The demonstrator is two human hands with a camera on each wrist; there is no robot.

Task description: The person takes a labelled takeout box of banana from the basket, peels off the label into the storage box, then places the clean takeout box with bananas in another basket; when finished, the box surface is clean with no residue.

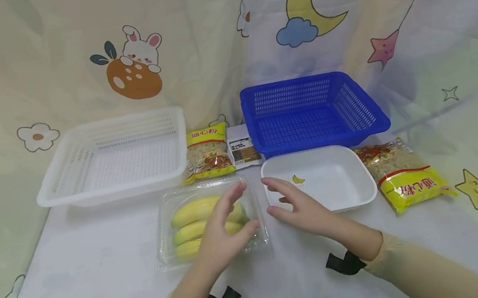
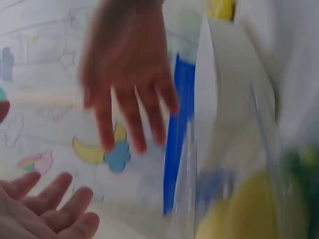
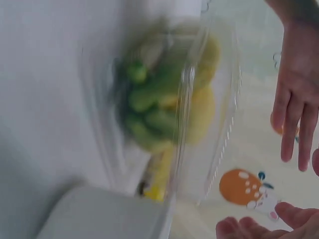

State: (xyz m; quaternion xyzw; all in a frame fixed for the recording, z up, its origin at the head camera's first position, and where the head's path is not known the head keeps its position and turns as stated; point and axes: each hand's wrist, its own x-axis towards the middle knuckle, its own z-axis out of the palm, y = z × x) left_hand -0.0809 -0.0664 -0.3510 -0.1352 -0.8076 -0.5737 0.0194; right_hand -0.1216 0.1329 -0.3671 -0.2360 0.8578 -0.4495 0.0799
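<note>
A clear lidded plastic box (image 1: 163, 231) with yellow bananas (image 1: 186, 230) in it lies at the middle of the table. Above its right part is my left hand (image 1: 219, 235), fingers spread and holding nothing; it hides some of the fruit. To the right, my right hand (image 1: 302, 210) faces it with extended, parted fingers, overlapping the near left corner of a white tray (image 1: 336, 184) in the head view. A small banana picture (image 1: 298, 179) shows on the tray. In the left wrist view, the right hand (image 2: 130, 64) hangs with empty fingers.
A white basket (image 1: 134, 163) stands at the back left and a blue basket (image 1: 306, 121) at the back right. Between them lie a pasta bag (image 1: 208, 152) and a small white packet (image 1: 244, 151). Another pasta bag (image 1: 405, 174) is right of the tray. A printed curtain (image 1: 208, 34) hangs behind.
</note>
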